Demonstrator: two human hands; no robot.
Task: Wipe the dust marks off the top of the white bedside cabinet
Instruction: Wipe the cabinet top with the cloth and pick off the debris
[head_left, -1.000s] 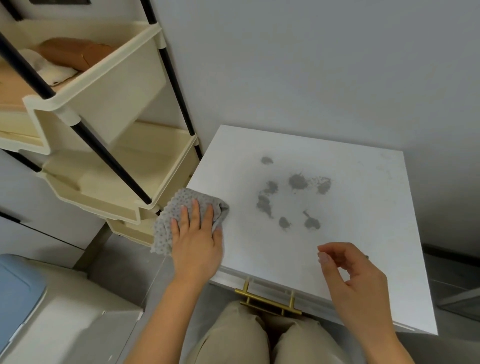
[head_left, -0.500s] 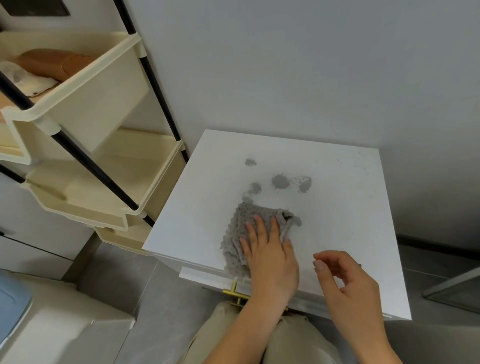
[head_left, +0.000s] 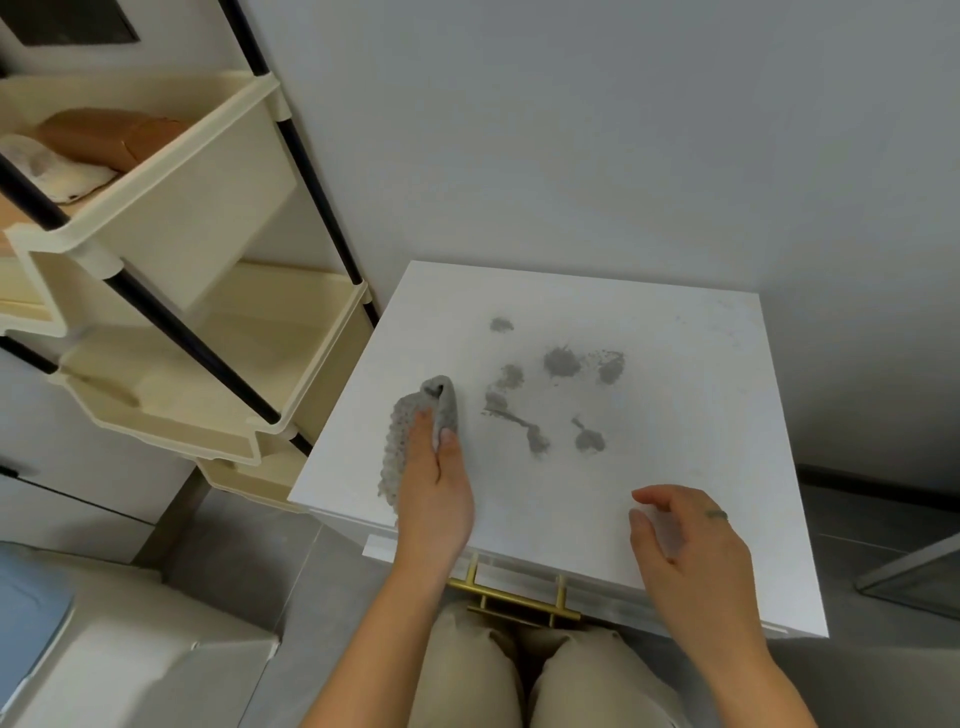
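Dust marks (head_left: 550, 387) show again, one now smeared, since the left hand (head_left: 434, 491) pulled the pinched cloth (head_left: 415, 436) toward the surface's (head_left: 701, 405) left edge; right hand (head_left: 685, 551) hovers loosely spread.

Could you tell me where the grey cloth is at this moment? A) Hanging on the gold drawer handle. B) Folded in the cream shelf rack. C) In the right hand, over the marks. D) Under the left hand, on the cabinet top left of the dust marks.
D: the left hand presses the grey cloth onto the cabinet top, left of the dust marks; the right hand is empty.
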